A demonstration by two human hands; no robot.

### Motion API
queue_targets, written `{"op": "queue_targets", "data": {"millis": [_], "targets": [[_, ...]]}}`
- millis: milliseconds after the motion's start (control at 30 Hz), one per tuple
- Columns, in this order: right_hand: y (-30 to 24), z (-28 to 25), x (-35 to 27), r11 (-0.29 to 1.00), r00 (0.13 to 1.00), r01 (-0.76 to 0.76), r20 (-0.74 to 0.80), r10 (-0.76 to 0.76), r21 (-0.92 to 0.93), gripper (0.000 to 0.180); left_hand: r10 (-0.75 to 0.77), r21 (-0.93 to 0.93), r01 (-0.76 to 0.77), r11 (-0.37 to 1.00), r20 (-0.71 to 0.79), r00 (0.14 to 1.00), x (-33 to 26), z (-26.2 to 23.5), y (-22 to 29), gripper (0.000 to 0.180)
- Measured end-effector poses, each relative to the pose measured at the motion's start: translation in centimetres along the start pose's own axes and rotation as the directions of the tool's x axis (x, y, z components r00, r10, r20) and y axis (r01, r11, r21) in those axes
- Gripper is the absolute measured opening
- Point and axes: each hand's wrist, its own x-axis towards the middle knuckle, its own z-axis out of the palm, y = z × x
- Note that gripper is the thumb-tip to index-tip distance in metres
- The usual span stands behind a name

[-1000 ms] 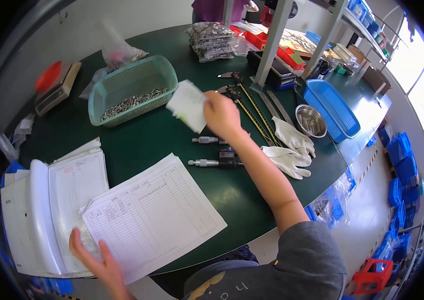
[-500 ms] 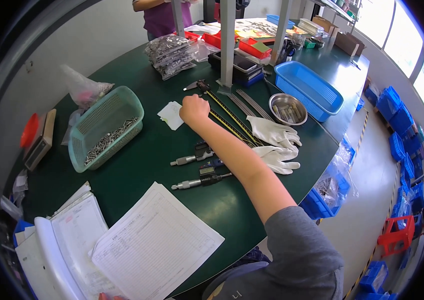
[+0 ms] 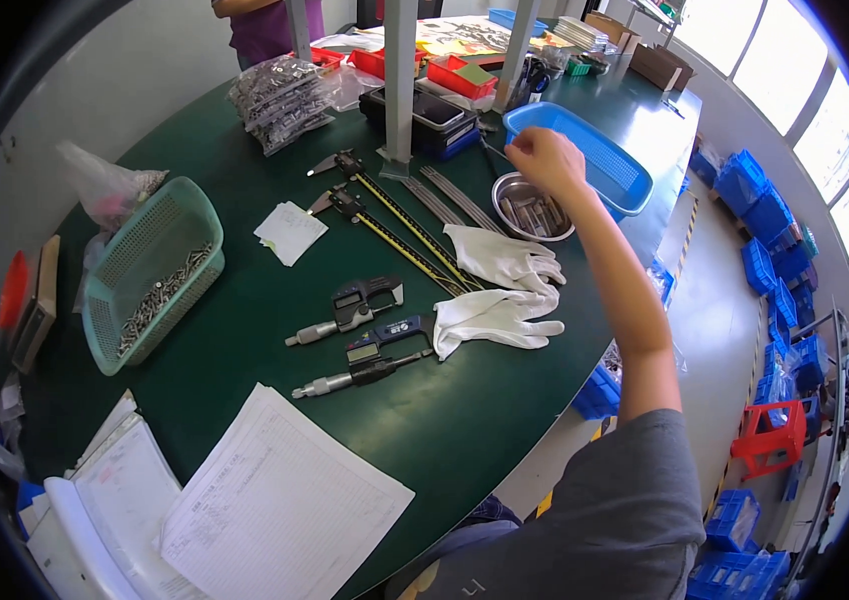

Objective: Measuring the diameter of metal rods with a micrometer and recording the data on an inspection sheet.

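Note:
My right hand [image 3: 549,160] hovers at the rim of a round metal bowl [image 3: 511,183], beside a blue basket [image 3: 617,172]. Its fingers are curled together, and whatever they hold, if anything, is hidden. Short metal pins [image 3: 535,214] lie in the bowl. Left of it are thin metal rods [image 3: 462,198] and two digital calipers [image 3: 397,185] [image 3: 392,235]. White gloves [image 3: 497,322] rest nearer to me, next to two digital micrometers [image 3: 353,303] [image 3: 363,366]. A small pad of white paper [image 3: 291,233] lies left of the calipers. My left hand is out of the picture.
A green basket [image 3: 105,290] of metal screws stands at the left. Printed sheets [image 3: 285,500] and an open binder [image 3: 125,490] lie near me. Bagged parts [image 3: 280,100], a metal post [image 3: 400,90] and red trays [image 3: 460,78] stand farther back. A person [image 3: 275,30] is at the far side.
My right hand has moved right, from over the calipers to the metal bowl. The view has shifted, so the table sits farther left. Fingertips at the lower edge have left the picture.

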Motion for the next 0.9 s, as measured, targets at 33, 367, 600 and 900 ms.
{"op": "queue_targets", "data": {"millis": [33,367,600,900], "targets": [[0.8,-0.1,-0.7,0.998,0.997,0.067,0.046,-0.067,0.001,0.036,-0.010,0.026,0.010,1.000,0.003,1.000,0.0,0.1,0.1,0.020],[3.0,1.5,-4.4,0.890,0.877,0.447,0.156,-0.455,0.089,0.055,0.174,-0.032,-0.178,0.983,-0.093,0.980,-0.1,2.5,-1.8,0.023],[0.1,-0.1,-14.9,0.905,0.861,0.420,0.282,-0.422,0.072,0.060,0.162,-0.051,-0.166,0.985,-0.078,0.984,-0.3,2.8,-2.7,0.023],[5.0,-1.8,-18.4,0.950,0.990,0.090,-0.129,-0.053,0.300,0.026,0.194,-0.123,-0.201,0.972,-0.069,0.979,-0.1,2.8,-1.4,0.024]]}}
